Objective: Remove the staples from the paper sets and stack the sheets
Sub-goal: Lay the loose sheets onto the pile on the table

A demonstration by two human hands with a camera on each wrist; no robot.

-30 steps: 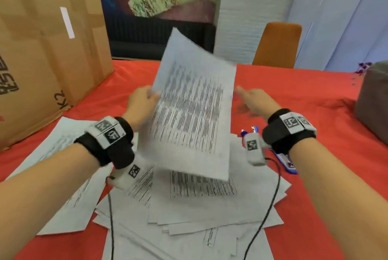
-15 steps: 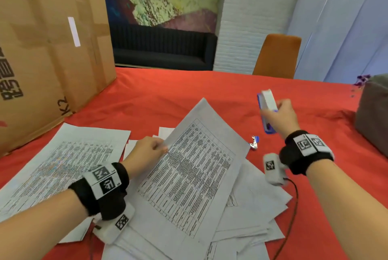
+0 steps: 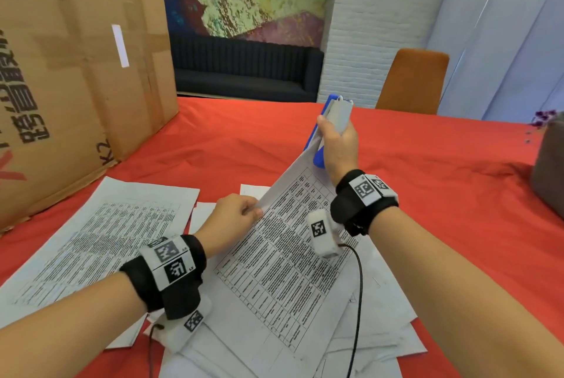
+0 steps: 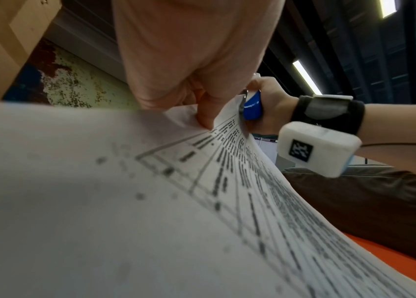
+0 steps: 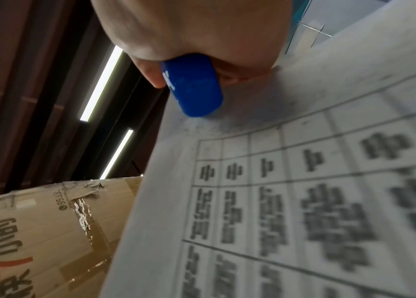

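Left hand [image 3: 233, 219] pinches paper set [image 3: 283, 258]; right hand [image 3: 338, 145] grips stapler [image 3: 334, 121] at its corner

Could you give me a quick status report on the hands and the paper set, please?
Left hand pinches paper set edge. Right hand grips blue stapler at its raised corner. Nothing in the way.

On the table [image 3: 427, 164], loose sheets [image 3: 100, 243] lie left of the paper pile [image 3: 375, 316], cardboard box [image 3: 61, 72] behind them.
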